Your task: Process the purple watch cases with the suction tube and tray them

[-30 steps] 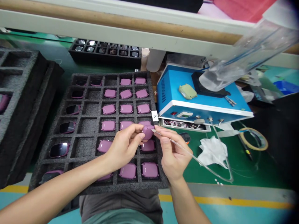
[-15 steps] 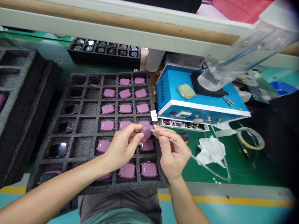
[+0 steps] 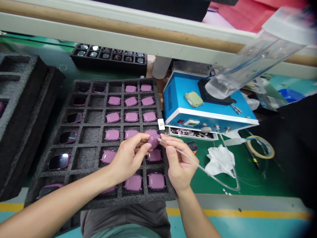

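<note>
Left hand [image 3: 128, 158] pinching purple case [image 3: 154, 141] at fingertips, right hand [image 3: 178, 162] pinching clear tube [image 3: 198, 165] — tip touching case

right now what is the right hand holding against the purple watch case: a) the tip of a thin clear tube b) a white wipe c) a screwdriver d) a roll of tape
a: the right hand pinches the tip of a thin clear tube against the purple watch case, which the left hand holds above the foam tray.

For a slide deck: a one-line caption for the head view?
Left hand holds a purple casing over a foam tray; right hand holds a clear tube to it.
</note>
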`<state>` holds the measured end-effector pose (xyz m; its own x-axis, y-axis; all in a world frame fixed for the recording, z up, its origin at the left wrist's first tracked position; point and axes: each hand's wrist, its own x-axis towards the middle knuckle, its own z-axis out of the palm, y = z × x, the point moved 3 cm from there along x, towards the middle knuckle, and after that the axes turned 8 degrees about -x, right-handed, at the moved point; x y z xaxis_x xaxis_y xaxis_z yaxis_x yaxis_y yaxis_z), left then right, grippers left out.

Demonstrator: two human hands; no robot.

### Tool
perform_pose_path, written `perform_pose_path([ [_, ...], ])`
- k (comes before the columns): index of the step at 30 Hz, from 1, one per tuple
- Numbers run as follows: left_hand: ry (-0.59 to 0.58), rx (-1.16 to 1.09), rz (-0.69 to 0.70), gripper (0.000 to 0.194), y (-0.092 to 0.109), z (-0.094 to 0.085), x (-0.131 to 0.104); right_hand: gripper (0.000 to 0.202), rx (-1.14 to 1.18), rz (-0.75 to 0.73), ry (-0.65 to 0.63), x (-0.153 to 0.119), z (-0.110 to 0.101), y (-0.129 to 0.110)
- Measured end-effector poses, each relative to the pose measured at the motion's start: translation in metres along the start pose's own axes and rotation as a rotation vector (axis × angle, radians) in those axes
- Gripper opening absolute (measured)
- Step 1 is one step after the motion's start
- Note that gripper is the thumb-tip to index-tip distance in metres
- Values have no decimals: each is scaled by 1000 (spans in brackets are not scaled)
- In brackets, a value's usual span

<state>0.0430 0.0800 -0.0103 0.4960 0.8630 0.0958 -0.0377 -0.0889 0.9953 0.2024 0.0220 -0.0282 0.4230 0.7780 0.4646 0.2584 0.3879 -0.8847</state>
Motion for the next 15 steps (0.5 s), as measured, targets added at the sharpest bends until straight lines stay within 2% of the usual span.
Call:
perform_pose_path([
  [15, 13, 17, -31, 12, 2, -1, 2, 16, -55, -34, -6, 5, 1, -3],
])
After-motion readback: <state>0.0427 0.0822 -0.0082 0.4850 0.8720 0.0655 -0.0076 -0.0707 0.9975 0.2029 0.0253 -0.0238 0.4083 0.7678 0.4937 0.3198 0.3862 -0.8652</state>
